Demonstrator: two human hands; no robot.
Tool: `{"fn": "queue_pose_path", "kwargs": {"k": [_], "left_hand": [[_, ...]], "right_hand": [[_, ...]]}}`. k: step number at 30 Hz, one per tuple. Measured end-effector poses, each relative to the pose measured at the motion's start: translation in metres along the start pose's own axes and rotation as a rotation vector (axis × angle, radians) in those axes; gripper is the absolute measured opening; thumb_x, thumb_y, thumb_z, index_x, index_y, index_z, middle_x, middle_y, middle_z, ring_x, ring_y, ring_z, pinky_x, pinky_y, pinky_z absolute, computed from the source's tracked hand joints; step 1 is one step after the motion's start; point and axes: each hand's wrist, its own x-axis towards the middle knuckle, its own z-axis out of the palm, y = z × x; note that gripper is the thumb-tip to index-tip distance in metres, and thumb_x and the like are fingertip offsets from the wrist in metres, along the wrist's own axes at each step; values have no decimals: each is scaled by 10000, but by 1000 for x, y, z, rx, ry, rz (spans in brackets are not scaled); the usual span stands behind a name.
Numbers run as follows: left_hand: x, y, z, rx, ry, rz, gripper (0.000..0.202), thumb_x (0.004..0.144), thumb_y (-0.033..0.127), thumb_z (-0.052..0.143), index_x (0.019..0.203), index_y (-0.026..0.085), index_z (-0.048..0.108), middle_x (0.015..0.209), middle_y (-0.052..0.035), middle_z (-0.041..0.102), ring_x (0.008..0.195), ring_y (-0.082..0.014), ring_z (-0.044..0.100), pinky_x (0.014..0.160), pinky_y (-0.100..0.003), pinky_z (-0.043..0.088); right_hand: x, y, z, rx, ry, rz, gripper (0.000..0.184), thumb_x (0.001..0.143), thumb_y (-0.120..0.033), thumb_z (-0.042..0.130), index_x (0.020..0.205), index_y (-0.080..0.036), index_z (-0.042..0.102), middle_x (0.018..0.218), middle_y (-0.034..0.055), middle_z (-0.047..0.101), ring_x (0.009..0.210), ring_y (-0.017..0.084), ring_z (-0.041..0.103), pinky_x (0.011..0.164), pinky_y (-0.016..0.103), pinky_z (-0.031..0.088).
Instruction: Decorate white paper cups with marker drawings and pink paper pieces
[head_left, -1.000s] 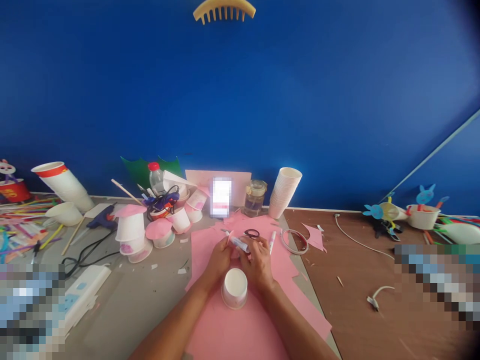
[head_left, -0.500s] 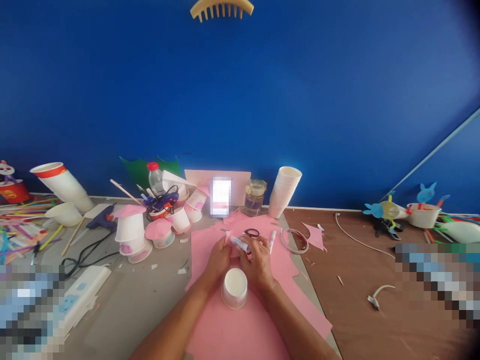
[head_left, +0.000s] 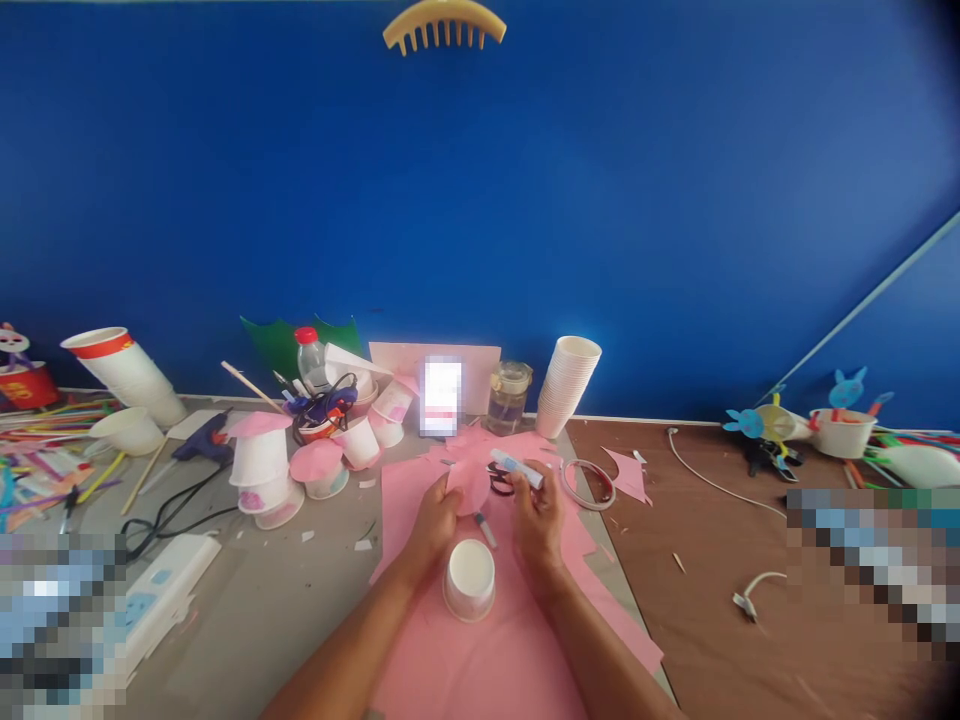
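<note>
My left hand (head_left: pixel 433 522) pinches a round piece of pink paper (head_left: pixel 469 487) by its left side. My right hand (head_left: pixel 541 520) is closed around a white-and-blue tube (head_left: pixel 517 468), which points up and to the left; its exact kind is not clear. Just below the paper piece, a small pen-like item (head_left: pixel 486 530) lies on the large pink sheet (head_left: pixel 472 670). Between my wrists stands a white paper cup (head_left: pixel 470 580), apparently upside down. Dark-handled scissors (head_left: pixel 500 480) lie between the two hands, partly covered.
A phone (head_left: pixel 441 395), a glass jar (head_left: pixel 510 397) and stacked paper cups (head_left: pixel 568 385) stand at the back. Roll of tape (head_left: pixel 589 484) lies right. Pink-topped cups (head_left: pixel 259 465), a glue gun (head_left: pixel 202 437) and a power strip (head_left: pixel 165 590) are left.
My right hand has moved right, away from my left, carrying the tube. The round pink paper in my left hand and the pen-like item beneath it now show plainly.
</note>
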Motion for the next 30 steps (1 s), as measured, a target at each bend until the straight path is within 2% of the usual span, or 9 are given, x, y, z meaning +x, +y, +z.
{"fn": "queue_pose_path", "kwargs": {"k": [2, 4, 7, 11, 16, 20, 22, 26, 30], "left_hand": [[3, -1, 0, -13, 3, 2, 188, 730, 269, 550, 848, 143, 626, 730, -32, 619, 686, -182, 555, 655, -294, 434], [5, -1, 1, -25, -4, -1, 236, 729, 286, 556, 895, 141, 639, 796, -54, 647, 748, -203, 576, 696, -310, 441], [5, 1, 1, 26, -24, 5, 249, 745, 291, 546, 921, 144, 642, 849, -62, 660, 791, -212, 576, 724, -316, 433], [2, 6, -1, 137, -22, 21, 151, 752, 250, 543, 823, 147, 627, 768, -33, 628, 731, -186, 536, 687, -291, 408], [0, 7, -1, 170, -79, 20, 165, 772, 266, 537, 842, 152, 632, 746, -16, 629, 679, -170, 549, 639, -270, 424], [-1, 3, 1, 63, -221, -66, 317, 819, 318, 495, 1064, 160, 618, 793, -38, 675, 592, -180, 617, 603, -303, 478], [0, 2, 1, 25, -257, -75, 383, 821, 321, 496, 1163, 173, 586, 882, -62, 699, 652, -207, 659, 649, -338, 505], [5, 1, -3, 77, -94, 32, 334, 738, 239, 591, 1057, 172, 660, 1080, -87, 684, 1018, -257, 610, 905, -356, 446], [11, -7, -6, 32, 27, 27, 382, 733, 222, 585, 1111, 185, 626, 1167, -84, 640, 1103, -251, 556, 944, -346, 410]], "right_hand": [[2, 1, 0, 107, 27, 110, 356, 844, -405, 559, 1125, -188, 533, 773, 22, 660, 687, 166, 638, 629, 288, 510], [3, 1, 0, 163, 22, 155, 398, 830, -412, 576, 1155, -188, 525, 749, 15, 656, 685, 169, 644, 636, 295, 517], [3, 0, 0, 199, -44, 152, 368, 822, -415, 584, 1112, -193, 544, 845, 46, 668, 764, 184, 655, 689, 322, 528], [-1, -5, 1, 200, -177, 120, 372, 831, -386, 583, 1150, -208, 514, 963, 68, 663, 854, 188, 637, 746, 335, 514], [0, -5, 2, 135, -180, 86, 352, 822, -335, 580, 1144, -211, 511, 948, 59, 665, 845, 182, 620, 724, 315, 491], [1, -4, 2, 87, -183, 79, 319, 814, -303, 565, 1115, -202, 540, 970, 67, 659, 831, 183, 616, 708, 310, 484], [1, -4, 2, 60, -181, 75, 301, 808, -293, 563, 1094, -199, 555, 990, 69, 650, 829, 181, 608, 691, 302, 479], [0, -4, 3, 35, -181, 73, 280, 800, -283, 560, 1069, -206, 568, 972, 52, 639, 798, 166, 586, 660, 282, 467], [-2, -4, 6, 70, -181, 85, 288, 793, -293, 563, 1067, -204, 565, 958, 51, 636, 798, 166, 580, 674, 285, 471]]}}
